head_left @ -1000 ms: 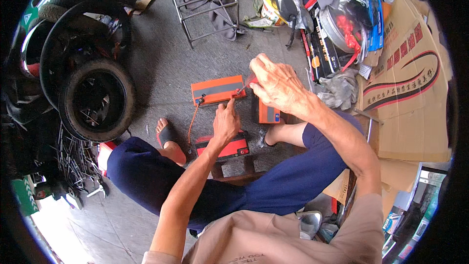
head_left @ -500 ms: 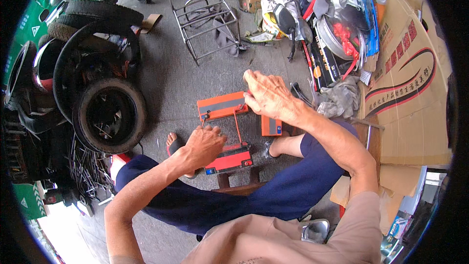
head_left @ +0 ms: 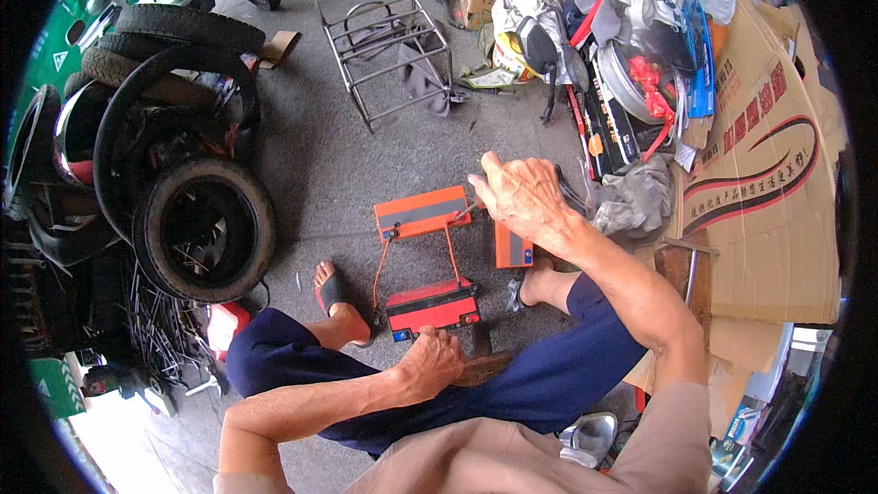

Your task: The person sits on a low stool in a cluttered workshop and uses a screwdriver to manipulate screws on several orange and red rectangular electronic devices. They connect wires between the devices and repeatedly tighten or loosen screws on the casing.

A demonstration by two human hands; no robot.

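Three orange-red batteries lie on the concrete floor in front of me, linked by orange wires (head_left: 377, 273). My right hand (head_left: 521, 194) is closed on a thin dark tool (head_left: 464, 211) whose tip meets the right corner of the far battery (head_left: 422, 211). A second battery (head_left: 512, 247) stands on end just under that wrist, partly hidden. My left hand (head_left: 430, 361) rests low by my knee, just behind the near battery (head_left: 432, 307), holding nothing, next to a wooden block (head_left: 483, 368).
Stacked tyres (head_left: 206, 229) crowd the left side. A metal wire frame (head_left: 384, 46) stands at the back. Flattened cardboard (head_left: 768, 210), a grey rag (head_left: 631, 201) and a heap of parts (head_left: 631, 64) fill the right. My sandalled foot (head_left: 334, 297) is beside the near battery.
My left hand drew back from the far battery, past the near one, to my knee. My right hand stayed at the far battery's right corner.
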